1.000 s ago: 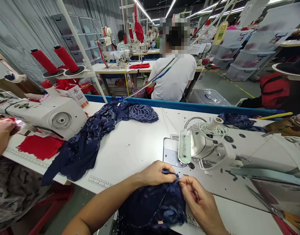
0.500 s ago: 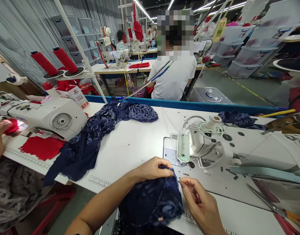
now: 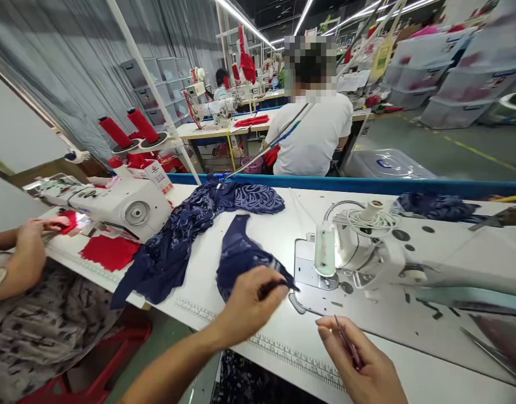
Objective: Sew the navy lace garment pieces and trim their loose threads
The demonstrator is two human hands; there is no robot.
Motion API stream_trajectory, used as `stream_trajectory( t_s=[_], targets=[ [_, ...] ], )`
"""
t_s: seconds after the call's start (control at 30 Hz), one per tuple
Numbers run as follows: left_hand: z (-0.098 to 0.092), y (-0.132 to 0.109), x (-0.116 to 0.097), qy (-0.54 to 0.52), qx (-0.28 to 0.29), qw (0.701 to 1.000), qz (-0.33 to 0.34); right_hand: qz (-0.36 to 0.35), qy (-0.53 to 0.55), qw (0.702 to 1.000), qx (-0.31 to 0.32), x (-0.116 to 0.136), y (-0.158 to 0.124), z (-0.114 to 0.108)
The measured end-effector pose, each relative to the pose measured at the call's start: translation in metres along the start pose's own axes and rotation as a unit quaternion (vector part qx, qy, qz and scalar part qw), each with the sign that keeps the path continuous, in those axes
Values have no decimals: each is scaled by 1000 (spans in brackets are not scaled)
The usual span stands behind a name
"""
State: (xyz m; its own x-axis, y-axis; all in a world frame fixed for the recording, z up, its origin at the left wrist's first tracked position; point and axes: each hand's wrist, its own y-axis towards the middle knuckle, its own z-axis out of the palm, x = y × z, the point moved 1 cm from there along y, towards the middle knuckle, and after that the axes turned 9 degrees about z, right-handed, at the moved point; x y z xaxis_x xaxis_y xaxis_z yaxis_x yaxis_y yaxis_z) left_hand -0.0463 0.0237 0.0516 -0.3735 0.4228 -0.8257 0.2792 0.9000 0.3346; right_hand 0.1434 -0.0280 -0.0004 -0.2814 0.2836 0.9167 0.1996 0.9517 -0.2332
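My left hand (image 3: 255, 300) is closed on the near right corner of a navy lace garment piece (image 3: 241, 247). The rest of the piece lies on the white table, left of the sewing machine's needle plate (image 3: 310, 272). To the right, over the front part of the table, my right hand (image 3: 362, 362) curls around a slim purplish pointed tool (image 3: 348, 343), snips or tweezers; I cannot tell which. Its thumb and index finger are close together, apart from the cloth. Beyond the needle plate stands the white sewing machine head (image 3: 354, 249).
A heap of navy lace garments (image 3: 173, 247) lies left of centre, with another navy bundle (image 3: 437, 206) at the back right. Scissors (image 3: 493, 353) lie at the right edge. At left, a co-worker's hands (image 3: 39, 233) handle red cloth beside another machine (image 3: 118, 202).
My left hand has moved the navy piece from the table's front edge forward onto the tabletop, turning it over or spreading it. My right hand has come away from the cloth, still holding the tool.
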Motion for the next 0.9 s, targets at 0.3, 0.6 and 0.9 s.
stream_trajectory(
  t_s=[0.3,0.6,0.9],
  targets=[
    [50,-33,21,-104,7,985,-138,7,-7,999,39,9,11,11],
    [53,-31,20,-149,-39,974,-166,-12,-36,999,11,-6,-5,0],
    [65,-36,18,-82,-56,986,-137,-282,-275,917,-68,-22,-13,5]
  ],
)
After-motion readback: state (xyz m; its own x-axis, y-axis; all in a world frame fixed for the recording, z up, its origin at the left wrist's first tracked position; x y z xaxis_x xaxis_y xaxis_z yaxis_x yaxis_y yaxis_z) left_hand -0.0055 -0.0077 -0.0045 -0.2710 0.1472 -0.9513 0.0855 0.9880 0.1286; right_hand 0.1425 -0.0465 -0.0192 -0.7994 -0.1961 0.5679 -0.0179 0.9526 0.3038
